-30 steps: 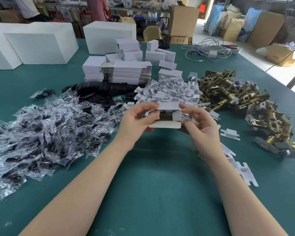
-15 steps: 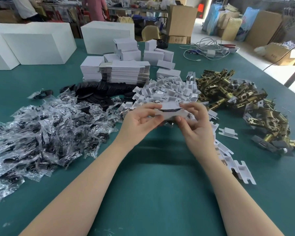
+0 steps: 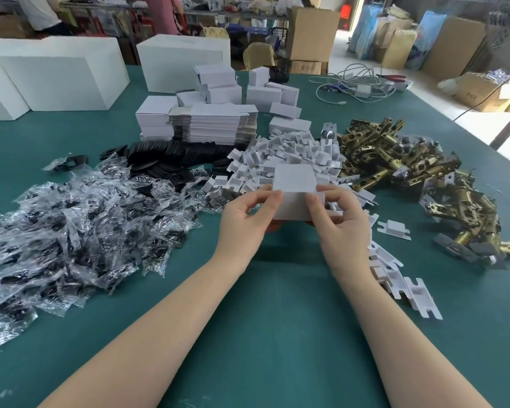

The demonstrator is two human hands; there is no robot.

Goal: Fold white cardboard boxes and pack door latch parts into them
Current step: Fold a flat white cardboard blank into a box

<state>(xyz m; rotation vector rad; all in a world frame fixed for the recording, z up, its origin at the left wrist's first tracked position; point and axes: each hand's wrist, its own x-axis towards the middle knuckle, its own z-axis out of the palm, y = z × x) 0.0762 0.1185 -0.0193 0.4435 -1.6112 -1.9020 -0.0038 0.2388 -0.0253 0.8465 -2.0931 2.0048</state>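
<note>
A small white cardboard box (image 3: 294, 189) is held above the green table, its top face and near side towards me. My left hand (image 3: 248, 219) grips its left edge with thumb and curled fingers. My right hand (image 3: 340, 222) pinches its right edge. Behind the box lies a heap of white folded card inserts (image 3: 280, 160). Brass door latch parts (image 3: 401, 169) are piled to the right. A stack of flat unfolded boxes (image 3: 215, 125) sits further back, with finished white boxes (image 3: 218, 83) behind it.
Clear bags of black parts (image 3: 71, 228) cover the left of the green table (image 3: 277, 334). Black plates (image 3: 165, 157) lie behind them. Loose white inserts (image 3: 407, 290) trail by my right forearm. Large white blocks (image 3: 56, 81) and a cable coil (image 3: 357, 83) stand at the far edge.
The box was open with a dark part visible inside; both hands have folded it shut and turned it, so plain white faces show now.
</note>
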